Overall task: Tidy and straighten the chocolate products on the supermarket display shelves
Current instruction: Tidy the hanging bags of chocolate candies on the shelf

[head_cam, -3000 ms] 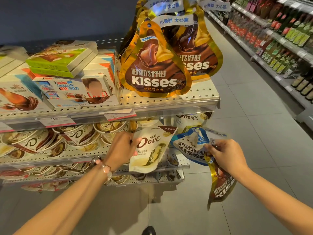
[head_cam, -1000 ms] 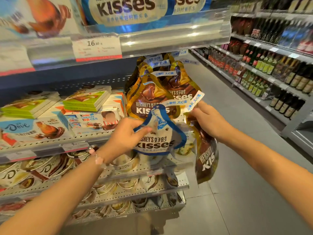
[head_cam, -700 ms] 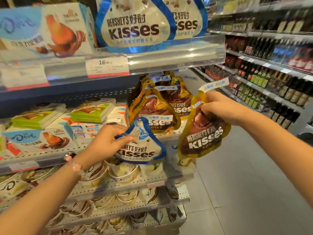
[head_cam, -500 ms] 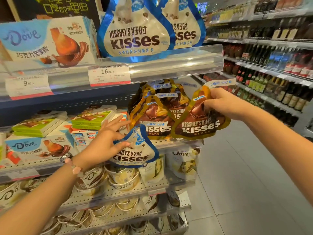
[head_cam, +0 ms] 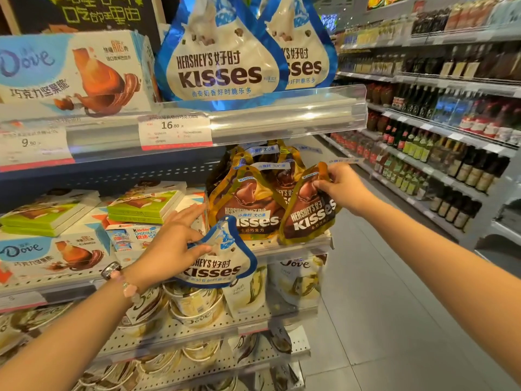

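My left hand [head_cam: 172,244] pinches the top of a blue-and-white Kisses bag [head_cam: 218,265] between thumb and palm, its fingers stretched toward the stacked boxes; the bag hangs in front of the middle shelf's edge. My right hand [head_cam: 342,187] grips the top of a gold-and-brown Kisses bag [head_cam: 307,215], whose bottom rests at the right end of the middle shelf [head_cam: 296,245]. That bag stands beside a group of gold Kisses bags [head_cam: 248,201] on the same shelf.
Large blue Kisses bags [head_cam: 220,60] and a Dove box [head_cam: 70,71] stand on the upper shelf behind a clear price rail [head_cam: 282,114]. Green and Kinder boxes [head_cam: 143,207] lie left of the gold bags. Dove cups and pouches [head_cam: 296,277] fill lower shelves. A bottle aisle [head_cam: 451,153] runs right.
My right hand has lowered the gold bag onto the right end of the middle shelf beside the other gold bags. My left hand keeps the blue bag in front of the shelf edge.
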`<state>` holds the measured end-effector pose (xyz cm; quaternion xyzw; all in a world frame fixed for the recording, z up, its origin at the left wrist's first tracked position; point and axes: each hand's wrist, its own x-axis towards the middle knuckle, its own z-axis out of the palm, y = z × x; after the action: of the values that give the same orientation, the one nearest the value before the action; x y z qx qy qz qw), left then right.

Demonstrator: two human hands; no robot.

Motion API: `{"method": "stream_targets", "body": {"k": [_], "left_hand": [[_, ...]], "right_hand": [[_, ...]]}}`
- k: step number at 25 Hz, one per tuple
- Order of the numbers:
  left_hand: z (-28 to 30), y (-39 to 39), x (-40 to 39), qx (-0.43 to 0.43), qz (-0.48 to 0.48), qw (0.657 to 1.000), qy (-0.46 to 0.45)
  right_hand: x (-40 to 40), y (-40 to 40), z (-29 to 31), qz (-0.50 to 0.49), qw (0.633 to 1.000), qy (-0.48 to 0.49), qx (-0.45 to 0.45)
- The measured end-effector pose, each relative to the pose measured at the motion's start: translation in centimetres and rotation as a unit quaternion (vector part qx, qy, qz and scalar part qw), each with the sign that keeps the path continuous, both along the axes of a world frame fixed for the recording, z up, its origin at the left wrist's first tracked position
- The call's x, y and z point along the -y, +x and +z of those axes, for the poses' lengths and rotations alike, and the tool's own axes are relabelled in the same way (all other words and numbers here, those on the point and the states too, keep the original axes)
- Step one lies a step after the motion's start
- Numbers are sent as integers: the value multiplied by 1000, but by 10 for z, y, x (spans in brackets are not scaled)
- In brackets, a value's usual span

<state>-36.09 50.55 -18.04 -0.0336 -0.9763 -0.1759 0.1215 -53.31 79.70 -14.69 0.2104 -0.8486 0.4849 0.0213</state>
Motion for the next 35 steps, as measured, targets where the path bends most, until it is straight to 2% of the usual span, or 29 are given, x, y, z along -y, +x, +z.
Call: {"method": "stream_targets", "body": {"k": [3, 7, 9, 12, 15, 22, 26, 28, 30, 32, 35], "left_hand": [[1, 1, -2, 6, 4, 1000, 7], [3, 0, -2, 16, 10, 1000, 21], [4, -1, -2, 20, 11, 999, 25], [4, -2, -1, 22, 15, 999, 30], [3, -2, -2, 18, 18, 999, 33], [2, -2, -3, 23, 25, 999, 24], [5, 0, -6, 21, 22, 998, 54], [9, 2, -8, -3, 19, 997, 77], [14, 5, -10, -39, 9, 995, 89], [24, 8, -16, -53, -9, 993, 109], [42, 12, -30, -44, -7, 987, 152]], "right_hand": [[9, -7, -17, -51, 998, -9, -19], [13, -8, -32, -93, 995, -47, 3], [10, -8, -34, -53, 998, -23, 16], [-1, -10, -31, 28, 997, 66, 36], [-6, -13, -38, 26, 994, 110, 11], [-5, -10, -56, 0, 997, 57, -53], [-13, 2, -63, -60, 992, 65, -93], [-17, 20, -74, -120, 988, 15, -91], [-16, 48, -87, -182, 970, -95, -127], [-6, 72, -84, -131, 964, -157, -172], [20, 90, -47, 87, 981, -104, -140]]}}
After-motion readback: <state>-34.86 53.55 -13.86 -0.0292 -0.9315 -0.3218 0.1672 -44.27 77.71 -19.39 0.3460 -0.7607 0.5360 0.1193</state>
